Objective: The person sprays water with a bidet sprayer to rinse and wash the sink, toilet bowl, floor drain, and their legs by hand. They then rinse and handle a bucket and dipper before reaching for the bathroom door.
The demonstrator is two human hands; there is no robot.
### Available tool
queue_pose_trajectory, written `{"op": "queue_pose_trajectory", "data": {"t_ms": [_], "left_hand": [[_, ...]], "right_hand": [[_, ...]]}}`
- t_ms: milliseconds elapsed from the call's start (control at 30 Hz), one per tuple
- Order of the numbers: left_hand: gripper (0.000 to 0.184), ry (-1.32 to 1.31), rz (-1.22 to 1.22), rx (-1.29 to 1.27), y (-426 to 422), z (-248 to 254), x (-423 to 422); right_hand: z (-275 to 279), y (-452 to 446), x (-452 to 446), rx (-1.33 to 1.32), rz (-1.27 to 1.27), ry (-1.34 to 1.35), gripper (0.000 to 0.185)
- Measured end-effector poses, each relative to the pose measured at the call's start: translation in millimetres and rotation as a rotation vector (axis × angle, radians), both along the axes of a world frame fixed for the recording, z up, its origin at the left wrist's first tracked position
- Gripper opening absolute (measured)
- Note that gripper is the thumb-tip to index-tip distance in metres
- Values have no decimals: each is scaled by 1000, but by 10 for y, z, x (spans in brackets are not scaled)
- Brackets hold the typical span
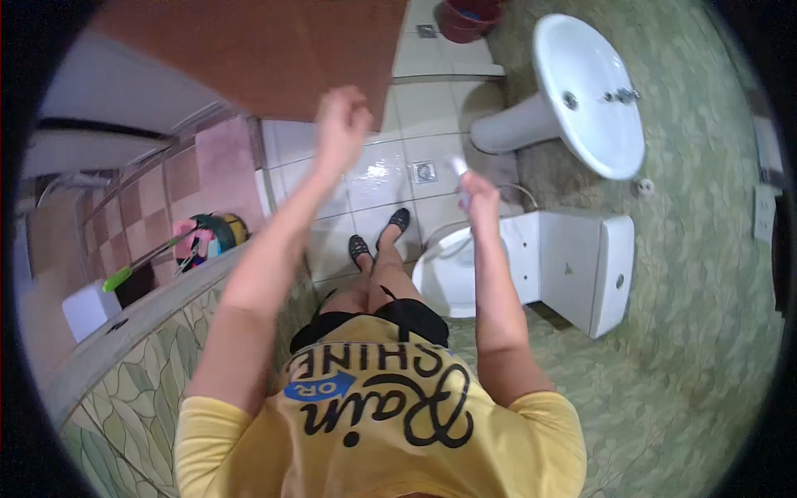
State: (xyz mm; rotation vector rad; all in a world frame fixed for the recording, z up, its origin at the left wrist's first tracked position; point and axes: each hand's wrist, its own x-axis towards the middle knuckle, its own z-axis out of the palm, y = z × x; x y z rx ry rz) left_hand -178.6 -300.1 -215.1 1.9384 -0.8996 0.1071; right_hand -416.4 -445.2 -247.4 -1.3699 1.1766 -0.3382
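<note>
My right hand (481,197) is closed around a white bidet sprayer (459,165), its head pointing away from me over the tiled floor. A thin hose (525,194) curves behind that hand, close to the toilet. My left hand (343,116) is raised in front of the brown door (274,50), slightly blurred. Its fingers are loosely bent and nothing shows in them. Below my right forearm is the white toilet (452,282), partly hidden by the arm. Wet, shiny tiles (374,170) lie between my hands, beside a square floor drain (425,172).
A white pedestal sink (594,91) stands at the upper right. A dark red bucket (467,21) is at the far end, past a low step (448,77). My feet in black shoes (400,219) are on the tiles. A low wall (191,290) runs along the left.
</note>
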Motion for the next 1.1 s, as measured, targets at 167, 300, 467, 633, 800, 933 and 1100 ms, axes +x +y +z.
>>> {"op": "queue_pose_trajectory", "data": {"t_ms": [167,300,467,633,800,933,1100], "left_hand": [[15,1257,-22,-31,437,-1229,-650],[19,1187,-96,35,646,-1307,-571],[28,512,-98,425,1375,-1149,-448],[26,758,128,629,2412,-1289,53],[26,718,399,518,3381,-1522,367],[24,702,422,747,3506,-1286,177],[20,723,288,774,3359,-1289,71]], "right_hand": [[285,861,268,-37,486,22,38],[107,313,477,-27,379,150,35],[31,76,458,-214,428,380,34],[-180,-8,109,-289,441,533,34],[-242,-345,192,-60,380,467,32],[-723,-608,305,3,237,418,32],[-592,-743,641,9,201,287,32]]}}
